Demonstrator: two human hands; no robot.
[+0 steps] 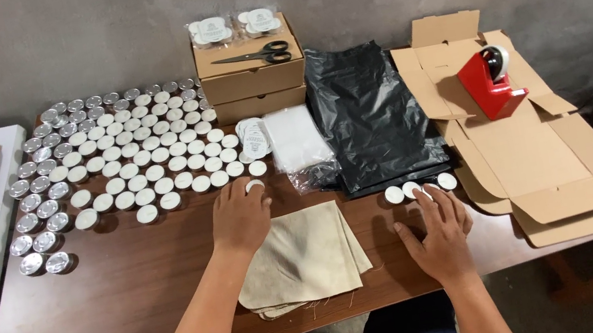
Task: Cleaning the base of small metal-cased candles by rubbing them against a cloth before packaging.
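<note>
From the head camera, the small round white candles (140, 157) sit in rows on the brown table (97, 323), left of the beige cloth (304, 254). The left hand (241, 218), just above the cloth, pinches one white candle (254, 186) at its fingertips. Right of the cloth, the right hand (438, 231) lies flat, fingers spread, touching three white candles (420, 187).
</note>
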